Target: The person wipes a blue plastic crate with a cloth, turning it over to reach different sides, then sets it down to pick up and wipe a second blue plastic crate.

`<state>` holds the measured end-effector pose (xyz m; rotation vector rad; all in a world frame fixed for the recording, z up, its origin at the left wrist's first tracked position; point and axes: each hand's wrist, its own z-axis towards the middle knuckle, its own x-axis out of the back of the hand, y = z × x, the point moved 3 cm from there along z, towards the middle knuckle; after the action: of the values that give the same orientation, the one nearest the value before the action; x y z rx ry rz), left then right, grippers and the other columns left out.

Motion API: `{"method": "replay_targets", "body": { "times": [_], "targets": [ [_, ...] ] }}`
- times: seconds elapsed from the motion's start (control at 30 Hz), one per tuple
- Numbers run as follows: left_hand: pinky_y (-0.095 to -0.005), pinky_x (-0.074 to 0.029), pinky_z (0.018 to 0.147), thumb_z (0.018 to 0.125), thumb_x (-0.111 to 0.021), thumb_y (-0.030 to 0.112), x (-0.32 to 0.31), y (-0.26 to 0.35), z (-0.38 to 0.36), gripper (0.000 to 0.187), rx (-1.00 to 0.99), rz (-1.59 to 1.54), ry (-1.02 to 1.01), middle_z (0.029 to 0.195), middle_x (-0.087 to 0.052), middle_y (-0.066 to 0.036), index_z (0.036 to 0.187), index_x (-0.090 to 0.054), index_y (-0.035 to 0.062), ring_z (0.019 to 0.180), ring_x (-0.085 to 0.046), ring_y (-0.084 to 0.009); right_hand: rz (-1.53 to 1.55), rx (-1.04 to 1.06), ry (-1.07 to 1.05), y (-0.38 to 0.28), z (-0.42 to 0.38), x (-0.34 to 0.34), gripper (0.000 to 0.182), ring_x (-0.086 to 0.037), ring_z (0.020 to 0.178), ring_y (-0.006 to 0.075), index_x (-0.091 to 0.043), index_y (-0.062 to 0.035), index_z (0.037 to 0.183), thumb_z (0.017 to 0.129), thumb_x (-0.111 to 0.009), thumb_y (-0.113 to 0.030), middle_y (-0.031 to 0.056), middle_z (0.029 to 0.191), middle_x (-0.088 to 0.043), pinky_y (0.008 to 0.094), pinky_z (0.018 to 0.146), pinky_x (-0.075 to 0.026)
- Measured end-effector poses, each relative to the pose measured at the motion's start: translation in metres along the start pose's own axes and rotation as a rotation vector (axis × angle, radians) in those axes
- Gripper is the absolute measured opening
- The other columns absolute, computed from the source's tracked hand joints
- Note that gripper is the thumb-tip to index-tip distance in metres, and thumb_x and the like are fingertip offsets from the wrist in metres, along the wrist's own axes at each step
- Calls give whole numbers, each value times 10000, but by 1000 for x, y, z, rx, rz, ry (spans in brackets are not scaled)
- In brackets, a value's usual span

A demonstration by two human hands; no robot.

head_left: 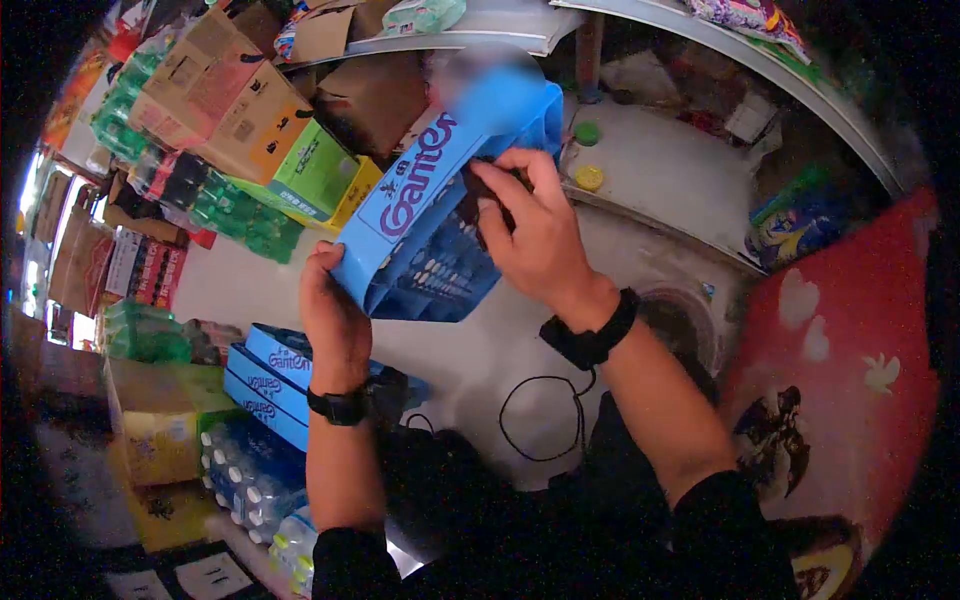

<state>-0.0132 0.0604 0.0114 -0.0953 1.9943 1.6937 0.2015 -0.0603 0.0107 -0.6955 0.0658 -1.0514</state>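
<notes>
A blue Ganten display rack (405, 190), with printed lettering along its upper face and slatted openings below, is held up tilted in front of me. My left hand (335, 310) grips its near left corner, with the fingers partly hidden behind it. Over the rack's open side is my right hand (540, 230), its fingers bent and thumb close to the index finger. Something dark brown lies by those fingertips, but I cannot make out what it is. The rack's far end is blurred. A dark band circles each wrist.
More blue Ganten racks (265, 375) are stacked at lower left, beside packs of bottled water (250, 485). Cartons (215, 95) and green bottles (240, 215) are piled at upper left. A shelf (640, 160) holds a yellow lid (589, 178). A red panel (830, 340) stands right; a black cable (502, 420) loops below.
</notes>
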Motion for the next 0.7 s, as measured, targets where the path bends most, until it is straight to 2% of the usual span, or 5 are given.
{"method": "replay_targets", "body": {
  "times": [0.13,0.37,0.47,0.57,0.7],
  "targets": [
    [-284,-427,875,905,-616,174,8,1,4,104,-93,57,-98,892,-595,-11,859,-552,107,884,-564,-131,-252,-217,198,46,12,19,291,-636,999,353,-697,-13,1156,870,-687,-64,165,1112,-602,410,884,-533],
    [-269,-404,845,908,-658,186,11,-5,16,130,-97,53,33,865,-581,3,847,-611,81,847,-531,-125,-77,-122,128,-1,-1,-17,302,-633,1034,347,-698,-42,1145,855,-740,-115,157,1096,-616,412,900,-529],
    [-271,-399,830,907,-662,196,8,-15,17,138,-61,57,87,856,-571,10,837,-611,88,837,-526,-127,-21,-47,-76,-7,-9,-31,306,-627,1042,362,-687,-32,1158,866,-725,-113,173,1113,-607,423,904,-529],
    [-265,-372,760,907,-665,211,-3,-12,6,153,-30,86,51,799,-522,35,823,-583,113,779,-484,-105,-200,-126,-71,6,-13,-39,305,-631,1024,375,-673,-19,1169,878,-704,-103,185,1130,-599,426,882,-538],
    [-264,-371,742,909,-664,189,2,-24,14,138,-15,5,49,787,-519,38,834,-571,118,763,-475,-92,-39,-72,-255,-26,-35,-59,306,-643,990,383,-661,-2,1179,889,-689,-95,187,1145,-600,426,868,-541]
  ]
}}
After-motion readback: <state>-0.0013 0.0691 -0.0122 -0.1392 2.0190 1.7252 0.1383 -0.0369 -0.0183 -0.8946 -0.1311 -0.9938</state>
